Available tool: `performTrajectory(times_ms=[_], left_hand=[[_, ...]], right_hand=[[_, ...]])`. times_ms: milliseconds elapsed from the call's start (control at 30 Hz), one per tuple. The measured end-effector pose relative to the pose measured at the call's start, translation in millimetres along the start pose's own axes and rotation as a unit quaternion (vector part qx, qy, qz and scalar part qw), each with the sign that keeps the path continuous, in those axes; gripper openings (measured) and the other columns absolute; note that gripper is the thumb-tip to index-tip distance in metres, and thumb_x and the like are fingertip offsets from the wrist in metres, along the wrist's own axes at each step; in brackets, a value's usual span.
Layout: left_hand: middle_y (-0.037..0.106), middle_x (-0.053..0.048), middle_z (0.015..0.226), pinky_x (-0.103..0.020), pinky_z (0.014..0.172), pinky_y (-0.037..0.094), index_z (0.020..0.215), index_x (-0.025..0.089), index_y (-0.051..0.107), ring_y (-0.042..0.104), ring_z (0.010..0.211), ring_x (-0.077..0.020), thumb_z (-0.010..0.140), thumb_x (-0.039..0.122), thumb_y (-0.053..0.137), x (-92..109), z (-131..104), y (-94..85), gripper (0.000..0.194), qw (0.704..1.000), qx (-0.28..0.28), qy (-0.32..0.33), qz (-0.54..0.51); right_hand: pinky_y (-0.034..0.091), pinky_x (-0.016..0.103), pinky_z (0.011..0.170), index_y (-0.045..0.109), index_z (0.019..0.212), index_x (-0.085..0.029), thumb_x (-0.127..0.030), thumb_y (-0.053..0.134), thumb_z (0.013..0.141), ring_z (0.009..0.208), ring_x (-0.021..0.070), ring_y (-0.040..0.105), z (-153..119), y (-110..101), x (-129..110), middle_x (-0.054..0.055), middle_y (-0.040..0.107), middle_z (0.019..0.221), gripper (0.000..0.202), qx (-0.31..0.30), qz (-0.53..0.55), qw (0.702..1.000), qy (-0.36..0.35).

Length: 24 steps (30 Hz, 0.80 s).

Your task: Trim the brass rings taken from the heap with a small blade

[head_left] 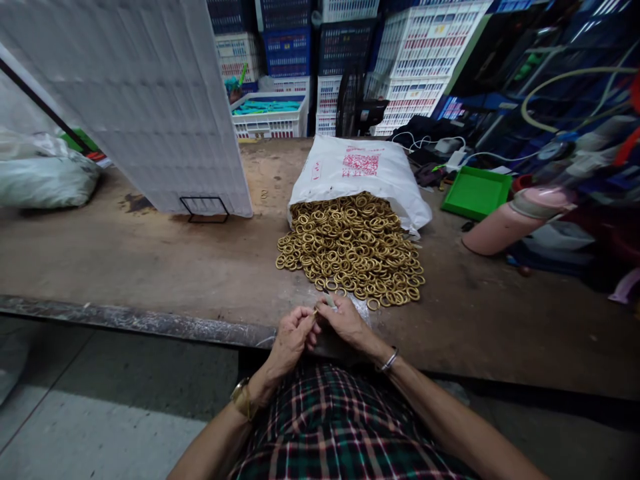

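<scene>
Close together at the table's front edge, both of my hands are closed. My left hand (294, 337) pinches a brass-coloured ring (315, 311), mostly covered by the fingers. In my right hand (350, 325) is a small knife (329, 299), its pale flat part and dark tip showing past the fingers; the rest is hidden in the grip. The two hands meet at the ring. Just beyond them spreads a heap of brass-coloured rings (353, 250), spilling from the open mouth of a white sack (320, 170) with red print that lies on its side.
The wooden table (150, 267) carries a tall white ribbed panel (165, 100) at left, propped by a black wire stand (205, 218). At right are a green tray (477, 193) and a pink bottle (515, 220). Behind stand a fan (350, 107) and stacked crates (415, 50).
</scene>
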State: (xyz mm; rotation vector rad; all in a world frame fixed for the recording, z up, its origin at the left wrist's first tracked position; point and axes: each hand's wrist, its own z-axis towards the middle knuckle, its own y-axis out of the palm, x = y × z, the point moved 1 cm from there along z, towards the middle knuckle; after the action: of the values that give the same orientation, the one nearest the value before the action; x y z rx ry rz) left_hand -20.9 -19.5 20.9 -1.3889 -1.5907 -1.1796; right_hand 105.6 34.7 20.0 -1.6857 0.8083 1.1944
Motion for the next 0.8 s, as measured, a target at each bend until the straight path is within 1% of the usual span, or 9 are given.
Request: performTrajectory(times_ms=[67,167,233,300,367,433,567,700,800], left_hand=[[0.055,0.002,0.062,-0.018,0.041,0.036,0.075,0.015,0.051,0.044,0.043,-0.0053,0.073,0.045,0.057,-1,0,0.0,0.031,1.0,-0.007,-0.005,-0.013],[0.055,0.002,0.062,-0.018,0.041,0.035,0.074,0.016,0.049,0.044,0.043,-0.0053,0.072,0.044,0.059,-3,0,0.8,0.03,0.998,-0.01,-0.016,-0.063],[0.055,0.002,0.062,-0.018,0.041,0.035,0.074,0.016,0.049,0.043,0.043,-0.0052,0.072,0.044,0.059,-4,0,1.5,0.029,0.996,-0.006,-0.019,-0.088],[0.055,0.002,0.063,-0.018,0.042,0.035,0.075,0.016,0.049,0.042,0.043,-0.0049,0.073,0.043,0.059,-4,1,2.0,0.028,0.996,-0.001,-0.011,-0.092],[0.055,0.002,0.064,-0.018,0.042,0.035,0.076,0.016,0.05,0.042,0.043,-0.0048,0.075,0.042,0.057,-5,2,1.8,0.027,0.996,0.005,0.003,-0.086],[0.054,0.003,0.062,-0.018,0.042,0.035,0.077,0.016,0.05,0.041,0.044,-0.0049,0.076,0.042,0.056,-6,3,1.0,0.027,0.997,0.009,0.018,-0.074],[0.049,0.005,0.056,-0.018,0.043,0.035,0.077,0.016,0.049,0.04,0.043,-0.0056,0.077,0.043,0.054,-8,5,-1.5,0.027,0.999,0.013,0.034,-0.039],[0.047,0.005,0.054,-0.019,0.044,0.036,0.075,0.017,0.048,0.041,0.043,-0.0066,0.077,0.046,0.053,-5,4,-2.6,0.03,0.999,0.018,0.041,0.012],[0.046,0.006,0.053,-0.019,0.044,0.036,0.074,0.017,0.047,0.042,0.044,-0.007,0.078,0.047,0.051,-3,2,-2.4,0.03,0.997,0.02,0.059,0.046]], right_hand=[[0.031,0.02,0.051,0.051,0.067,-0.017,-0.029,0.043,0.076,0.052,0.0087,0.041,0,0,0,-0.005,0.048,0.056,0.017,0.002,-0.017,1.0,-0.019],[0.032,0.02,0.053,0.05,0.066,-0.018,-0.028,0.04,0.079,0.054,0.0095,0.042,1,-1,3,-0.004,0.049,0.058,0.02,0.012,-0.047,0.998,-0.048],[0.031,0.021,0.053,0.049,0.067,-0.018,-0.026,0.037,0.08,0.055,0.0099,0.042,1,-2,5,-0.003,0.049,0.059,0.019,0.028,-0.093,0.993,-0.069],[0.029,0.021,0.054,0.049,0.068,-0.019,-0.021,0.037,0.08,0.054,0.0103,0.041,-1,-3,7,-0.002,0.048,0.059,0.017,0.027,-0.169,0.98,-0.1],[0.027,0.022,0.054,0.05,0.069,-0.019,-0.015,0.039,0.076,0.055,0.011,0.04,-4,-3,10,-0.002,0.048,0.059,0.013,0.007,-0.248,0.96,-0.131],[0.026,0.023,0.055,0.051,0.071,-0.019,-0.01,0.041,0.07,0.056,0.0114,0.04,-8,-1,13,-0.001,0.05,0.061,0.013,-0.017,-0.297,0.943,-0.151],[0.024,0.024,0.055,0.052,0.074,-0.019,-0.008,0.042,0.068,0.056,0.0115,0.04,-10,1,15,-0.001,0.051,0.063,0.017,-0.028,-0.328,0.931,-0.159],[0.024,0.024,0.055,0.053,0.074,-0.019,-0.008,0.042,0.068,0.057,0.0117,0.042,-8,0,14,0.0,0.053,0.064,0.017,-0.041,-0.337,0.927,-0.157],[0.025,0.023,0.055,0.053,0.077,-0.018,-0.008,0.042,0.07,0.058,0.0119,0.043,-7,-1,12,0.0,0.054,0.064,0.017,-0.066,-0.336,0.928,-0.148]])
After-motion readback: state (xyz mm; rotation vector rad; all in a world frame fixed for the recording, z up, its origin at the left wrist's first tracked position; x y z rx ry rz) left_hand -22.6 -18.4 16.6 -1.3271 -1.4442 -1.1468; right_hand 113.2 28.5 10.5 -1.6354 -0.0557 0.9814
